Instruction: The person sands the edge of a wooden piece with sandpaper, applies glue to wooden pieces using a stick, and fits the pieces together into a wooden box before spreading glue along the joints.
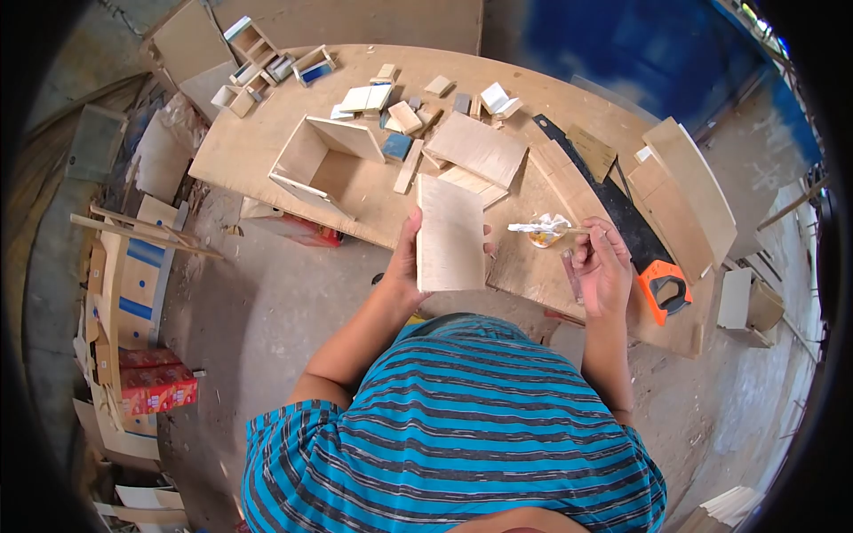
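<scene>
A pale rectangular wooden panel [450, 235] stands upright in my left hand [409, 258], its fingers wrapped round the panel's sides. To the right, my right hand [604, 265] pinches a thin stick [576, 231] whose left end is coated in white paste. Just behind and below that coated end is a small container [545, 236] with white stuff on its rim. The stick's tip points left toward the panel, with a gap between them. An open wooden box [329, 160] sits on the workbench [240, 147], left of the panel.
Wooden boards [477, 149] and several offcuts lie behind the panel. A handsaw with an orange handle [665, 291] rests at the right, beside a curved board [693, 182]. Small wooden boxes [253, 43] stand at the back left. Red cartons [158, 382] are at the far left.
</scene>
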Demonstrator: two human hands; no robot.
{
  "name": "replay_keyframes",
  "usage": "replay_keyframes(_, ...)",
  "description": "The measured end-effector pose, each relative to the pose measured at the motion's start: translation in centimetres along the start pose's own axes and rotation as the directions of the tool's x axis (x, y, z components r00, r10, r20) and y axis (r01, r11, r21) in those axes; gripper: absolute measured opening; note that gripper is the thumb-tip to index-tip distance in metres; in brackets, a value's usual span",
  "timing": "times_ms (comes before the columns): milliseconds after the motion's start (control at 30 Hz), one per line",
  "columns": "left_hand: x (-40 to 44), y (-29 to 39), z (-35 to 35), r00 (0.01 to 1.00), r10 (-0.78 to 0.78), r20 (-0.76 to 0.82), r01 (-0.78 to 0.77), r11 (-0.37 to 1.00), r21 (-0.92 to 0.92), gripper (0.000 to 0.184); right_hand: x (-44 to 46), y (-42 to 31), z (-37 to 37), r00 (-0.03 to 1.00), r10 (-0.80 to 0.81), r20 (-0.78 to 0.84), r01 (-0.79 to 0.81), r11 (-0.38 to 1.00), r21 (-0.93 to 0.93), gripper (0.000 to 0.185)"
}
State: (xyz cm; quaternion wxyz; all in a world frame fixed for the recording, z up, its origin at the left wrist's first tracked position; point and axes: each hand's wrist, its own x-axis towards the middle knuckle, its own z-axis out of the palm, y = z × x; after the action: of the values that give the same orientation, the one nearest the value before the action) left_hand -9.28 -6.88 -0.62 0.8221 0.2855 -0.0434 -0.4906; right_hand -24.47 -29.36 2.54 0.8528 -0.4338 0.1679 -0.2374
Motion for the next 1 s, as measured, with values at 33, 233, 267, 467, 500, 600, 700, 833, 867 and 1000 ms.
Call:
replay_keyframes(33, -0.4, 0.2, -0.1, 0.999, -0.008, 0.036, 0.006, 0.999, 0.048, 0.096, 0.1, 0.0, 0.0, 1.000, -0.002, -0.002, 0.002, 1.000, 0.009, 0.019)
replay_keyframes(233, -1.3, 0.1, 0.5, 0.996, 0.060, 0.066, -0.079, 0.933, 0.352, 0.093, 0.3, -0.2, -0.2, 1.000, -0.013, -0.015, 0.014, 0.999, 0.043, 0.019)
replay_keyframes(267, -1.2, 0.1, 0.3, 0.995, 0.066, 0.074, -0.089, 0.921, 0.378, 0.093, 0.3, -0.2, -0.2, 1.000, -0.016, -0.012, 0.016, 0.999, 0.045, 0.019)
replay_keyframes(467, -0.4, -0.1, -1.1, 0.993, 0.110, 0.045, -0.117, 0.829, 0.546, 0.100, 0.3, 0.0, -0.9, 1.000, -0.021, -0.023, 0.022, 0.997, 0.068, 0.019)
replay_keyframes(500, -0.4, 0.0, -1.0, 0.992, 0.115, 0.050, -0.123, 0.813, 0.569, 0.101, 0.3, 0.0, -1.0, 0.999, -0.021, -0.025, 0.023, 0.997, 0.074, 0.019)
replay_keyframes(600, -0.6, 0.3, -0.5, 0.990, 0.125, 0.072, -0.142, 0.762, 0.632, 0.106, 0.2, -0.1, -1.2, 0.999, -0.019, -0.045, 0.023, 0.996, 0.082, 0.019)
replay_keyframes(700, -0.6, 0.2, -0.4, 0.983, 0.135, 0.125, -0.184, 0.695, 0.695, 0.110, 0.1, -0.3, -1.0, 0.998, -0.031, -0.047, 0.035, 0.996, 0.082, 0.019)
replay_keyframes(833, -0.3, -0.2, -0.6, 0.966, 0.146, 0.215, -0.260, 0.578, 0.773, 0.117, 0.1, -0.4, -0.9, 0.999, -0.024, -0.040, 0.027, 0.997, 0.069, 0.019)
replay_keyframes(867, -0.2, -0.3, -0.8, 0.962, 0.146, 0.229, -0.271, 0.551, 0.789, 0.118, 0.1, -0.3, -0.9, 0.999, -0.022, -0.043, 0.025, 0.998, 0.064, 0.019)
replay_keyframes(1000, -0.3, -0.4, -0.9, 0.954, 0.179, 0.242, -0.297, 0.426, 0.855, 0.109, 0.7, 0.0, -1.7, 0.995, -0.045, -0.088, 0.051, 0.997, 0.065, 0.019)
